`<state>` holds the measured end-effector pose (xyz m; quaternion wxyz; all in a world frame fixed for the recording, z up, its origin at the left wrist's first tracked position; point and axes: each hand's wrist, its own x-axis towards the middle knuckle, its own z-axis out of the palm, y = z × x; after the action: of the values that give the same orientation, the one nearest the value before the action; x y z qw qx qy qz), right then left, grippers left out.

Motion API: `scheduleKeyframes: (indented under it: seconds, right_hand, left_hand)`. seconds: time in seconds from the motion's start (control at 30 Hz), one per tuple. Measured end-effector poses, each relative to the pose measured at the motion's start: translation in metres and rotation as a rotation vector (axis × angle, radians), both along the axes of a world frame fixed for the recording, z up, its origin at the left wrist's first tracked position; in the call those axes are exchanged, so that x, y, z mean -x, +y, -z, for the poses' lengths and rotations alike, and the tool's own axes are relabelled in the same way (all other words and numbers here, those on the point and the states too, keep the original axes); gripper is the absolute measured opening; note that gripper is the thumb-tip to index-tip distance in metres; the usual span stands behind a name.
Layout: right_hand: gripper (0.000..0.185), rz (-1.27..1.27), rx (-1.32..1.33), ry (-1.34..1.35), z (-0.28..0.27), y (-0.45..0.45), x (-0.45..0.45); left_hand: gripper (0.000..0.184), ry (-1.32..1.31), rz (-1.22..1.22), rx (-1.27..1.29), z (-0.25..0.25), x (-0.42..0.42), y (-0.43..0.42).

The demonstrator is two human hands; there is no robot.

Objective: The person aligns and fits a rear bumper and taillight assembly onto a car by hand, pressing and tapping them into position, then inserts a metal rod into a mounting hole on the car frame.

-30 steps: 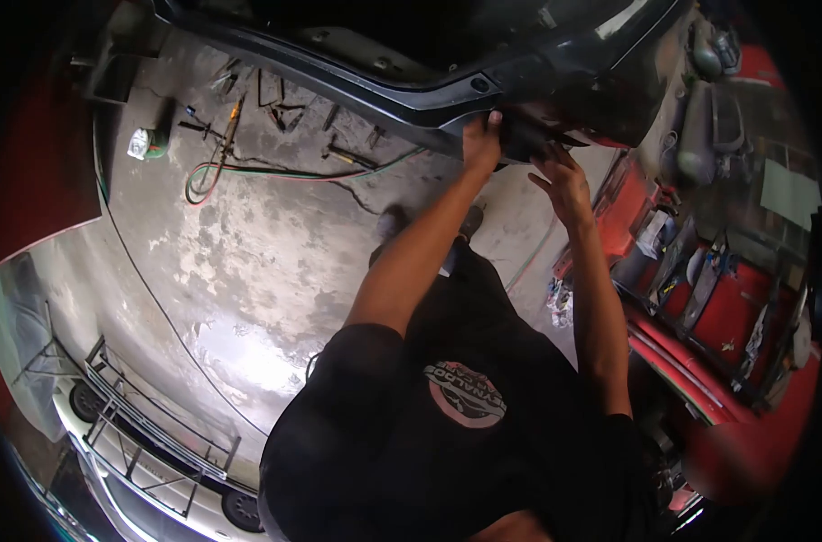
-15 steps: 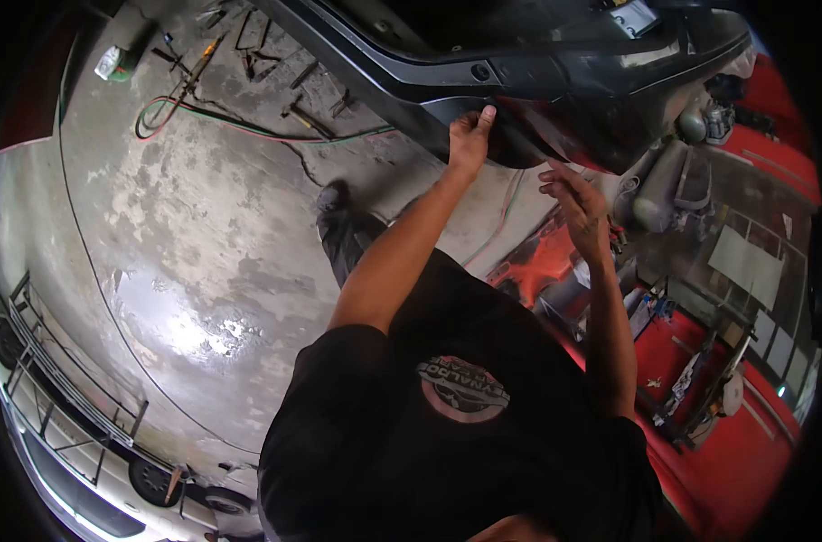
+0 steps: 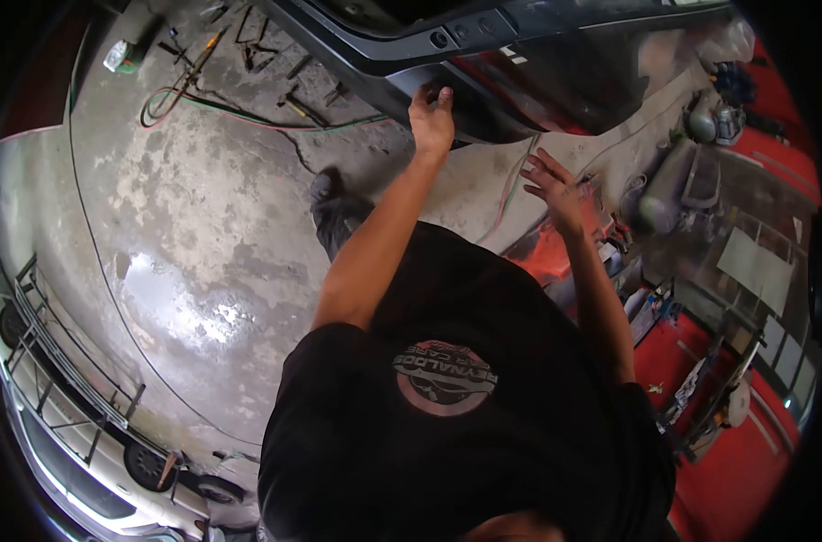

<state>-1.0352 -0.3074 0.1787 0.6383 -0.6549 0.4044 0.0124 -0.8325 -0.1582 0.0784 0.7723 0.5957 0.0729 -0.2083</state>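
Note:
A dark, glossy car bumper (image 3: pixel 555 86) spans the top of the head view and mirrors red and pale shapes. My left hand (image 3: pixel 432 126) is raised against its lower front face. The thumb stands apart from the half-curled fingers, and I see nothing between them. Whether the fingertips press on the panel is hard to make out. Just below the bumper's lower edge, my right hand (image 3: pixel 554 187) hangs in the air, fingers spread and holding nothing.
Hand tools (image 3: pixel 304 110) and a red-green hose (image 3: pixel 275 126) lie on the worn concrete floor (image 3: pixel 203 199). At right are a grey tank (image 3: pixel 664 194), red panels (image 3: pixel 727 461) and a cluttered rack (image 3: pixel 700 397). A white car (image 3: pixel 94 452) stands lower left behind a metal frame (image 3: pixel 76 388).
Both hands have shifted left and slightly up in view. My left hand has loosened from a closed fist, and my right fingers have spread wider. The bumper appears higher in view.

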Motion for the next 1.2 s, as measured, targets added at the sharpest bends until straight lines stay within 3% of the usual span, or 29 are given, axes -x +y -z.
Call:
scheduleKeyframes:
  seconds: [0.07,0.1,0.2,0.3,0.4,0.47,0.57,0.63,0.73,0.83,0.9,0.93,1.0,1.13,1.2]
  right_hand:
    - [0.075,0.08,-0.139,-0.1,0.022,0.001,0.005]
    - [0.088,0.009,-0.212,-0.203,0.033,-0.004,0.008]
    - [0.091,0.091,-0.161,-0.194,0.02,0.006,-0.039]
    - [0.084,0.1,0.048,-0.042,0.031,0.012,-0.052]
    - [0.079,-0.455,0.663,-0.102,0.031,0.028,-0.06]
    - [0.077,-0.456,0.741,-0.111,0.02,0.052,-0.085]
    - [0.079,-0.532,0.902,0.023,0.017,0.061,-0.111]
    - [0.079,-0.553,1.089,0.098,0.023,0.066,-0.12]
    - [0.081,-0.511,1.078,0.13,0.028,0.066,-0.12]
    - [0.084,-0.511,1.201,0.282,0.033,0.074,-0.13]
    - [0.088,-0.514,1.232,0.39,0.009,0.111,-0.151]
    - [0.09,-0.524,1.245,0.438,-0.002,0.128,-0.163]
    - [0.097,-0.561,1.321,0.399,0.021,0.115,-0.167]
    - [0.101,-0.593,1.3,0.408,0.056,0.091,-0.167]
    - [0.101,-0.636,1.259,0.496,0.055,0.088,-0.174]
  left_hand:
    - [0.061,-0.364,-0.082,-0.184,0.0,0.018,-0.01]
    - [0.073,-0.214,0.145,-0.16,-0.03,0.02,-0.002]
    - [0.071,-0.286,0.19,-0.252,-0.016,0.01,-0.012]
    - [0.07,-0.238,0.285,-0.196,-0.019,0.005,-0.001]
    - [0.073,-0.257,0.365,-0.181,-0.004,-0.004,0.008]
    - [0.07,-0.205,0.398,-0.076,-0.016,-0.006,0.029]
    - [0.067,-0.297,0.515,-0.137,-0.009,-0.002,0.046]
    - [0.062,-0.151,0.547,-0.103,-0.002,0.009,0.062]
    - [0.056,-0.11,0.575,-0.134,0.024,0.022,0.101]
    - [0.049,-0.117,0.635,-0.193,0.043,0.023,0.171]
    - [0.049,-0.059,0.715,-0.221,0.084,0.018,0.228]
    - [0.047,-0.263,0.694,-0.249,0.121,0.02,0.264]
    - [0.04,-0.079,0.673,-0.382,0.127,-0.003,0.337]
    - [0.036,-0.015,0.308,-0.577,0.193,-0.032,0.501]
    - [0.035,0.22,0.111,-0.64,0.202,-0.048,0.573]
